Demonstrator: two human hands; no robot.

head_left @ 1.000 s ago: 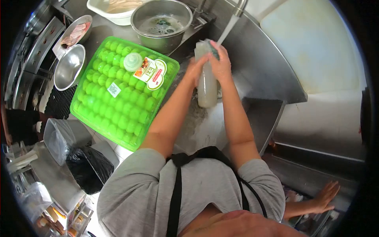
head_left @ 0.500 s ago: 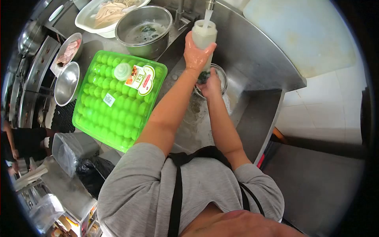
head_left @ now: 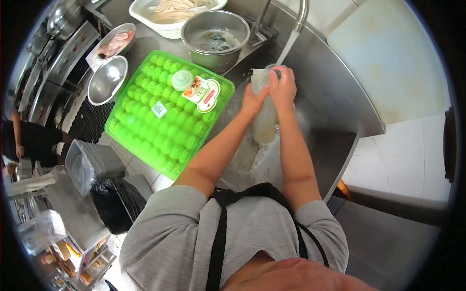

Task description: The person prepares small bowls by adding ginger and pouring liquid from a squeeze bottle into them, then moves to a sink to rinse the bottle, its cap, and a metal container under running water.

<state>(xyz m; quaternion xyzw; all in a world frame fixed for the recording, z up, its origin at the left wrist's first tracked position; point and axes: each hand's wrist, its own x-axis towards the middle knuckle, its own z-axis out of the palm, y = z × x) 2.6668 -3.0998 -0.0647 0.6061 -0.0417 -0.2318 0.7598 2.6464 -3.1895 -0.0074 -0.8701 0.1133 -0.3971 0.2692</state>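
A whitish translucent squeeze bottle (head_left: 263, 123) is held in the sink (head_left: 335, 89), its mouth pointing away from me. My left hand (head_left: 253, 101) is closed round its left side. At the bottle's mouth, my right hand (head_left: 283, 86) is closed on the rim with curled fingers; whether anything else is inside that hand is hidden. Water runs from the faucet (head_left: 303, 18) down beside the right hand's fingers. A round translucent cap (head_left: 182, 80) lies on the bright green lidded container (head_left: 145, 123) to my left.
Behind the container stand a steel pot (head_left: 217, 58) with liquid and dark green scraps, and a white tub (head_left: 170, 30). Farther left are a steel bowl (head_left: 108, 81) and a bowl of raw meat (head_left: 127, 44). A grey bin (head_left: 99, 157) and part of another person (head_left: 36, 140) appear at left.
The bottle has moved down from under the stream and closer to me. My right hand has left the metal bowl, where it held something dark green, and risen to the bottle's mouth.
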